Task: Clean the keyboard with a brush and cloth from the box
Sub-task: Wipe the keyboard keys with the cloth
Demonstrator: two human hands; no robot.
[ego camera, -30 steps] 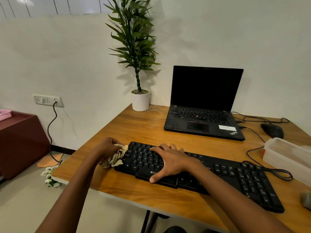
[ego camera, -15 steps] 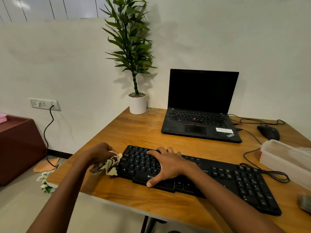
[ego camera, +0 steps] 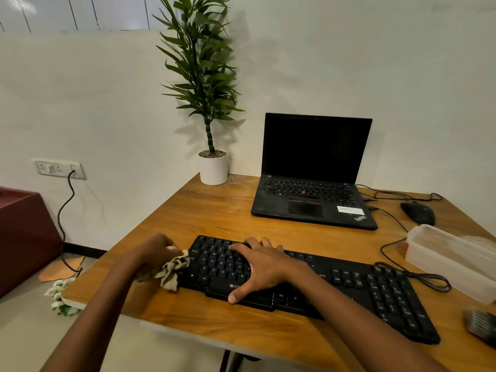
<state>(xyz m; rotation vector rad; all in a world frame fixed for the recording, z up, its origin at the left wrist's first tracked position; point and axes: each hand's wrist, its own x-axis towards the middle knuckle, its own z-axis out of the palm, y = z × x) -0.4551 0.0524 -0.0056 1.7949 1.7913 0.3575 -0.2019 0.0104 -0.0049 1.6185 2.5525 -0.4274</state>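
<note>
1. Far left, off the desk point(ego camera: 214, 216): we list a dark red cabinet point(ego camera: 24, 237), a wall socket point(ego camera: 60, 169) with a black cord point(ego camera: 63, 210) hanging from it, and white flowers point(ego camera: 60, 294) on the floor.
2. Left hand point(ego camera: 158, 249): fingers curled tight round a patterned cloth point(ego camera: 169, 269). The cloth touches the left end of the keyboard point(ego camera: 389, 296).
3. Potted plant point(ego camera: 213, 167): we place it at the desk's back left corner, well apart from the hands.
4. Keyboard: black, lying slantwise along the near edge.
5. Right hand point(ego camera: 264, 267): flat on the letter keys, fingers spread apart, thumb on the front edge. It covers the middle keys.
6. Laptop point(ego camera: 314, 183): open, screen dark, behind the keyboard.
7. Mouse point(ego camera: 418, 212): right of the laptop.
8. Cable point(ego camera: 418, 277): we note it looped between keyboard and box point(ego camera: 451, 259).
9. Box: clear plastic, at the right edge.
10. Brush point(ego camera: 481, 324): near corner, blurred.
</note>
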